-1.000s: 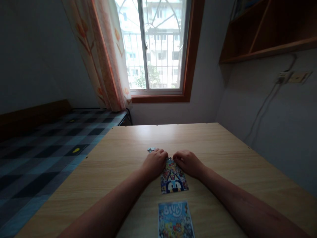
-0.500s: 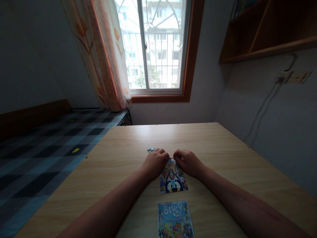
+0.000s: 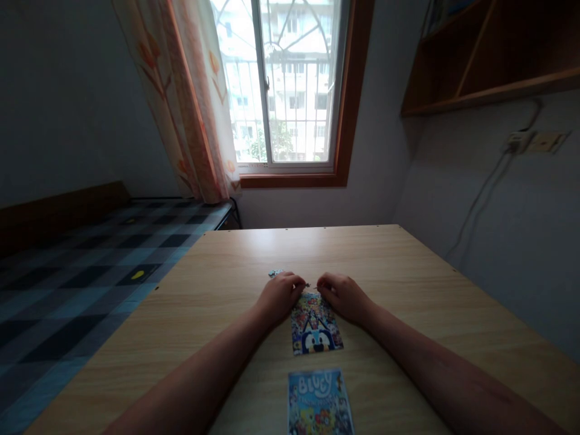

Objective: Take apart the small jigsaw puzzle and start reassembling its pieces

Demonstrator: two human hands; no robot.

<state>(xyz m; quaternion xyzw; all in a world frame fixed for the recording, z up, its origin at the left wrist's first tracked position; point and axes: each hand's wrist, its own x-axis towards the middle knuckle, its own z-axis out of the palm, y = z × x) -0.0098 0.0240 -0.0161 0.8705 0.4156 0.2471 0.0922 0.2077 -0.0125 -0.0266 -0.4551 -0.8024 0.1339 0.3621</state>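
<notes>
My left hand (image 3: 281, 297) is closed in a pinch on a small dark puzzle piece (image 3: 307, 284), just past the far edge of a colourful puzzle (image 3: 316, 329). This puzzle lies flat and shows a blue dog's face at its near end. Facing the left across a narrow gap, my right hand (image 3: 345, 297) also pinches a small puzzle piece (image 3: 316, 287), mostly covered by the fingers. Beyond the left hand lies a little heap of loose puzzle pieces (image 3: 275, 273), partly hidden by that hand.
A blue picture card (image 3: 321, 399) lettered "BLUEY" lies at the near side of the wooden table (image 3: 217, 272). To the left is a bed (image 3: 90, 266) with a checked cover. A shelf (image 3: 493, 90) and a socket with a cable (image 3: 519, 142) are on the right wall.
My left hand has drawn slightly left and away from the right hand, so the dark piece at its fingertips now shows, along with more of the puzzle's far edge. My right hand has hardly moved.
</notes>
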